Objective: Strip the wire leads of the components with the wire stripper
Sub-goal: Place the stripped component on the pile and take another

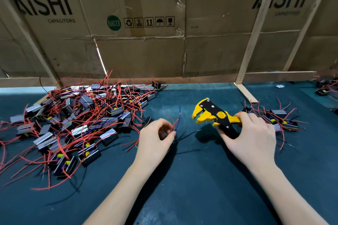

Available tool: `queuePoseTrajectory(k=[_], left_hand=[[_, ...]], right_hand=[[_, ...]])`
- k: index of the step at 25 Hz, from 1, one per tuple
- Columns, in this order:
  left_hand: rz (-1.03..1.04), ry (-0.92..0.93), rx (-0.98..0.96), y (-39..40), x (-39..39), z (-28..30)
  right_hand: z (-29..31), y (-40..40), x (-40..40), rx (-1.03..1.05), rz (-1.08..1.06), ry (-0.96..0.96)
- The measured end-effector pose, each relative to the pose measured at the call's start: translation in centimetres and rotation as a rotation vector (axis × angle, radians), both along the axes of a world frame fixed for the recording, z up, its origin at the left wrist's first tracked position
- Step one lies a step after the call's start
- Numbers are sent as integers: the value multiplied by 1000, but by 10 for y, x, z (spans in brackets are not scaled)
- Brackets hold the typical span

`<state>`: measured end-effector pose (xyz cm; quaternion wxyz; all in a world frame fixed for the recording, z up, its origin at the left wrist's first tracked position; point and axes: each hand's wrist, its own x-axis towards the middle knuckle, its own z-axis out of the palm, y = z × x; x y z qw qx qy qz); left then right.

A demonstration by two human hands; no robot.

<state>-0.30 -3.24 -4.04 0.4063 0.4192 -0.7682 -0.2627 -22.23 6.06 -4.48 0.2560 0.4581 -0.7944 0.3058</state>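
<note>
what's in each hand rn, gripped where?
Right hand grips the wire stripper by its handles. Left hand pinches red and blue leads below their tips.

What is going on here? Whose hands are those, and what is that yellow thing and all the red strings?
This is one picture, taken by a camera worn on a person's head, so you look down at their own two hands. The right hand holds a yellow and black wire stripper, a tool that peels the plastic skin off wire ends. The left hand pinches thin red and blue wires that stick up near the tool's jaws. The red strings are wires too. They belong to a big pile of small electrical parts lying to the left on the dark green table. A smaller pile lies behind the right hand. At the back stands a wall of cardboard boxes.
</note>
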Motion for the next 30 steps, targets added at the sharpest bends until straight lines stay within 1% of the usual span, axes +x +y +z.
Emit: queuePoseTrajectory(k=[5,7,9,12,15,18,20,25,30], left_hand=[[1,-65,-73,4,-1,-1],[21,-95,-141,4,1,0],[-7,-102,-212,5,2,0],[-91,-142,-313,7,-1,0],[-75,-173,-371,6,-2,0],[13,-204,-376,7,0,2],[25,-215,-389,5,1,3],[-143,-285,-382,1,2,0],[-145,-272,-372,2,2,0]], right_hand=[[-3,-2,5,50,7,10],[-3,-3,7,31,15,2],[-2,-3,7,0,22,-2],[-4,-3,7,-23,18,53],[-3,-5,9,-68,4,98],[1,-5,8,-144,-5,52],[2,-4,6,-166,-9,51],[-1,-3,6,-143,14,81],[-4,-6,4,-95,-10,167]])
